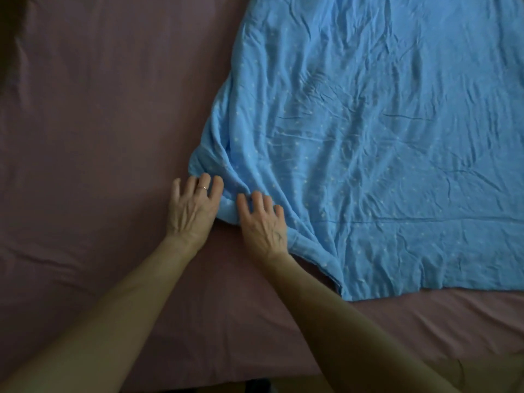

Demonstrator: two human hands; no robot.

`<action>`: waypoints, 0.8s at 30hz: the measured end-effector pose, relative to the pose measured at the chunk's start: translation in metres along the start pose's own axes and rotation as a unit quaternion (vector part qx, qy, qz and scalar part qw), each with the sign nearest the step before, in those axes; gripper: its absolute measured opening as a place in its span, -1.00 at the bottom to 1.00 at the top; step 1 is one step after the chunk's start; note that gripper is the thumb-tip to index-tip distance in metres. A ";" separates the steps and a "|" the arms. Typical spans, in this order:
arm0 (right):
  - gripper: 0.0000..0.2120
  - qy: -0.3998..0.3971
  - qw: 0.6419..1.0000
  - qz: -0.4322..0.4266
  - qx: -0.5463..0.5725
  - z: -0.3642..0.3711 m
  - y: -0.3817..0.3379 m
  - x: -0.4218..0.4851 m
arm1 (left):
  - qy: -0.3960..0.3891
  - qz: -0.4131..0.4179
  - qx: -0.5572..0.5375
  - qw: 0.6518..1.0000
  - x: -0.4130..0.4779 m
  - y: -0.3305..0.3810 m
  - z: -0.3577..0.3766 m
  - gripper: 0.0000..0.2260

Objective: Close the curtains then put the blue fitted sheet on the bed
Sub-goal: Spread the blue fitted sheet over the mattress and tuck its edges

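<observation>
- 2 bare forearms reach in from the near edge of the bed (99,123), which wears a mauve cover.
- Left hand (192,211), with 1 ring (202,188), lies on the mauve cover with its bent fingertips against the rim of the cloth. Its thumb is hidden, so I cannot tell whether its grip has closed on anything.
- Right hand (263,225) sits just beside it on the cloth, fingers curled down into a fold. Creases fan out from there, so its grip looks closed on the fabric.
- Both meet at the bunched corner (207,168) of the blue fitted sheet (368,137).
- Farther off, the sheet lies crumpled over the right part of the bed, and the left part is uncovered.
- Curtains are out of view. The step in hand appears to be spreading the sheet.
- Next, the corner likely needs drawing left across the mattress, then its elastic edge hooking under a mattress corner.
</observation>
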State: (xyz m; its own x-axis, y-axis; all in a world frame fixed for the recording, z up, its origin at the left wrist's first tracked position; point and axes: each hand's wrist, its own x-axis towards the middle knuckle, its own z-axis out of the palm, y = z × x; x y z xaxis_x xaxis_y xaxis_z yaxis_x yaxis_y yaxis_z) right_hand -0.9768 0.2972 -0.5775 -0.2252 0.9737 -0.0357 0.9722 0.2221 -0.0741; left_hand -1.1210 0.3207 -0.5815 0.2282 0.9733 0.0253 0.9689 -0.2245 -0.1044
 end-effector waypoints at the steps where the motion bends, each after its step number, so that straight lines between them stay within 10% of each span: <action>1: -0.75 0.012 1.000 -0.003 0.003 0.001 0.004 0.002 | 0.008 -0.003 0.002 1.000 0.006 -0.007 0.003 -0.73; 11: -0.78 -0.004 0.999 0.010 -0.050 -0.009 -0.011 -0.027 | -0.038 0.198 0.010 0.979 -0.005 -0.044 -0.034 -0.72; 16: -0.80 -0.042 0.996 -0.080 -0.008 0.000 -0.084 -0.075 | -0.309 0.194 0.065 0.929 -0.086 -0.080 -0.046 -0.76; 21: -0.84 -0.030 0.999 -0.015 0.010 -0.010 -0.085 -0.074 | -0.046 0.141 -0.015 0.989 -0.100 -0.115 -0.039 -0.81; 24: -0.83 -0.016 0.999 0.052 0.006 -0.021 -0.070 -0.071 | -0.050 0.045 -0.092 0.993 -0.086 -0.114 -0.038 -0.61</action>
State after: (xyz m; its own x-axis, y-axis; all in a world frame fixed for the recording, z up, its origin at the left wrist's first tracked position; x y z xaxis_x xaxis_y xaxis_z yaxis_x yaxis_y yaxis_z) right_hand -1.0275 0.2138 -0.5492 -0.1260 0.9891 -0.0757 0.9896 0.1199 -0.0799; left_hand -1.2473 0.2608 -0.5339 0.3137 0.9465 -0.0758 0.9479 -0.3076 0.0825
